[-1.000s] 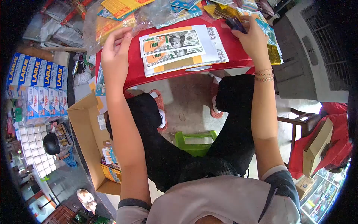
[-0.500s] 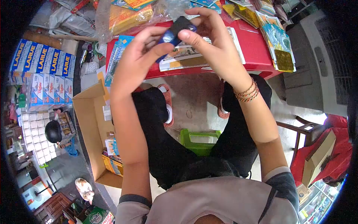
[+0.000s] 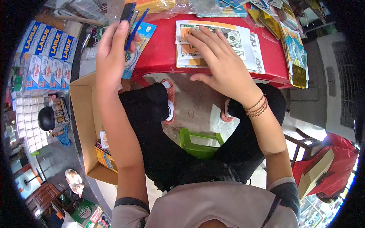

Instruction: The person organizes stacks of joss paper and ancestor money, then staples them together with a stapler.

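Note:
My left hand is closed around a blue and black stapler at the table's left side. The stapler's arms are spread apart. Below it lies a blue printed paper on the red table. My right hand, fingers stretched out, rests on a stack of papers printed like dollar bills. White sheets stick out at the stack's right side. A braided bracelet circles my right wrist.
Plastic-wrapped yellow packets lie at the table's back. Gold and blue papers hang over its right edge. An open cardboard box stands at my left. A green stool is between my legs, and a cat is on the floor.
My left hand has carried the stapler left, and its arms now spread apart. My right hand has let go of it and come down flat on the papers.

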A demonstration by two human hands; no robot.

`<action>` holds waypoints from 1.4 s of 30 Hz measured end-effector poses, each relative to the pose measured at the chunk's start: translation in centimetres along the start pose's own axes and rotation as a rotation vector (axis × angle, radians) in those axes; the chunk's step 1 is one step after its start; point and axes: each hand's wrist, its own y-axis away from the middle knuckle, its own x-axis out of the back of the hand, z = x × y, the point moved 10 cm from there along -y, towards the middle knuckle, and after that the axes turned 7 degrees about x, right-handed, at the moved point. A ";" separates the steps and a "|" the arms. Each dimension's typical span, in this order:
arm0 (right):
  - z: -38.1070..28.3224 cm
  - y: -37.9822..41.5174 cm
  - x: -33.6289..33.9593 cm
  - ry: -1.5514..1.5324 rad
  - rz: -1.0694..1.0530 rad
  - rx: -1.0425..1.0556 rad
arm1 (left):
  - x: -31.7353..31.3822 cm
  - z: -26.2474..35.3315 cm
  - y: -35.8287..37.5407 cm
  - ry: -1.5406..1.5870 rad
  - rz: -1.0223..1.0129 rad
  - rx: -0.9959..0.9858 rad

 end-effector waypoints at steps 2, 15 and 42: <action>0.4 0.1 -0.8 -0.017 -0.020 0.000 | -0.1 0.2 0.0 -0.044 -0.018 0.003; 1.5 0.3 -1.5 -0.106 -0.029 -0.071 | -1.4 -0.1 0.9 -0.502 -0.138 -0.158; 1.6 0.7 -1.6 -0.038 0.041 0.022 | -5.7 -0.9 0.5 -0.589 -0.173 -0.184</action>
